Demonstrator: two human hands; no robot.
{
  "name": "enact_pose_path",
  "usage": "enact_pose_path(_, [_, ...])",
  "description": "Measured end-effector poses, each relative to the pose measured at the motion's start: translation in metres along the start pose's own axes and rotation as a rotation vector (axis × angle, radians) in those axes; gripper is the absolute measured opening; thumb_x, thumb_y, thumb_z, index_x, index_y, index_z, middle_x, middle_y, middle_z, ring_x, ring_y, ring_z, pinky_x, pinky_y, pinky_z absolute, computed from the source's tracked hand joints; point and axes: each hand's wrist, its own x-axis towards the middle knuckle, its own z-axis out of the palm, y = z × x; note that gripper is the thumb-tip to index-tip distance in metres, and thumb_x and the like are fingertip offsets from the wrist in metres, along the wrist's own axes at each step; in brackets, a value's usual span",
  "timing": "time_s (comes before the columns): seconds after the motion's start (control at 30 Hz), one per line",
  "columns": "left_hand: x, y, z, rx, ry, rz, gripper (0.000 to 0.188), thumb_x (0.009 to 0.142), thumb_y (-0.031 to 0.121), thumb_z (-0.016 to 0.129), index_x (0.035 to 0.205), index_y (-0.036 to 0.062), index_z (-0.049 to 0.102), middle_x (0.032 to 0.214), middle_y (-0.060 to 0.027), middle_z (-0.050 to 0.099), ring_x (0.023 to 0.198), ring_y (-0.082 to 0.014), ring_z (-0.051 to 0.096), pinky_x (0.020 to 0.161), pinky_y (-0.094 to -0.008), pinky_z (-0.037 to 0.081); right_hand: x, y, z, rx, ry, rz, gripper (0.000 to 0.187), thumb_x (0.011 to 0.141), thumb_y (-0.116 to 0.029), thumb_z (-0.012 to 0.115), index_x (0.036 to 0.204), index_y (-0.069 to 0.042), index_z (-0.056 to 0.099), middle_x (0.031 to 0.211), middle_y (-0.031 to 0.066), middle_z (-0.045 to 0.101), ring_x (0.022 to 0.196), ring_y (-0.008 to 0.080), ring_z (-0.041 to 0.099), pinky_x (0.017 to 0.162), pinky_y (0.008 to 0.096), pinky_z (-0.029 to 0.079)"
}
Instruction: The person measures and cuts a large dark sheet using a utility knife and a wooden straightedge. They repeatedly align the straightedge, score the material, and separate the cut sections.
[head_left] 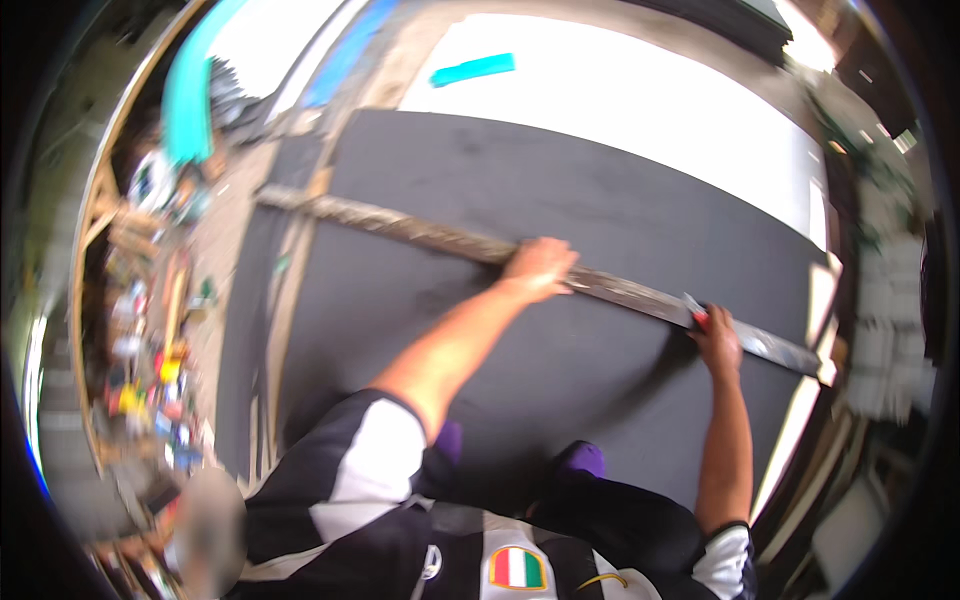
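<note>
A long, worn straightedge bar point(430, 235) lies slantwise across a large dark grey sheet point(450, 170). My left hand point(540, 268) grips and presses down on the bar near its middle, the arm stretched out. Farther along to the right, my right hand point(722, 345) is closed round a small cutter with a red part point(701, 319), which looks like a utility knife. Its pale tip is at the bar's edge; motion blur hides whether the tip touches the sheet. My feet in purple socks point(585, 458) rest at the near part of the sheet.
Beyond the dark sheet lies a white sheet point(620, 120) with a turquoise strip point(472, 69) on it. Cluttered tools and containers point(150, 380) fill the left side. Boards point(815, 480) lean at the lower right. A longer turquoise piece point(188, 110) hangs at the upper left.
</note>
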Motion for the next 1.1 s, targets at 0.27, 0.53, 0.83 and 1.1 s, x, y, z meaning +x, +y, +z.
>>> enact_pose_path(0.27, [-0.051,-0.033,0.014,0.042,0.166,-0.048,0.076,0.075,0.039,0.09,0.139,0.0109,0.06,0.15,-0.0069,0.055,0.142,-0.0317,0.046,0.118,-0.0495,0.037,0.007,-0.028,-0.013,0.018,0.017,-0.011,0.071,0.076,-0.035,0.09,0.137,-0.02,0.058,0.129,0.0014,0.064,0.111,0.0264,0.072,0.087,0.0416,0.06])
enact_pose_path(0.53, [-0.062,-0.06,0.023,0.032,0.18,-0.045,0.079,0.071,0.036,0.093,0.139,0.0108,0.06,0.149,-0.0067,0.054,0.142,-0.0319,0.045,0.121,-0.0516,0.032,-0.011,-0.041,0.004,0.066,0.031,0.024,0.063,0.078,-0.033,0.088,0.132,-0.017,0.059,0.129,-0.0002,0.062,0.105,0.0264,0.074,0.083,0.0423,0.06])
enact_pose_path(0.83, [-0.057,-0.058,0.019,-0.029,0.235,0.001,0.077,0.062,0.029,0.097,0.129,0.0076,0.065,0.14,-0.0061,0.058,0.133,-0.0333,0.049,0.114,-0.0479,0.041,-0.008,-0.034,-0.004,0.112,0.055,0.022,0.06,0.078,-0.033,0.088,0.13,-0.019,0.06,0.129,-0.0037,0.064,0.105,0.0265,0.073,0.084,0.0432,0.06])
enact_pose_path(1.1, [-0.058,-0.059,0.02,-0.074,0.25,-0.031,0.078,0.06,0.03,0.098,0.128,0.0089,0.066,0.137,-0.0072,0.061,0.132,-0.0344,0.051,0.113,-0.0485,0.043,0.01,-0.038,-0.019,0.078,0.022,-0.014,0.058,0.077,-0.03,0.089,0.127,-0.017,0.062,0.13,-0.0006,0.066,0.106,0.0288,0.073,0.087,0.0447,0.06])
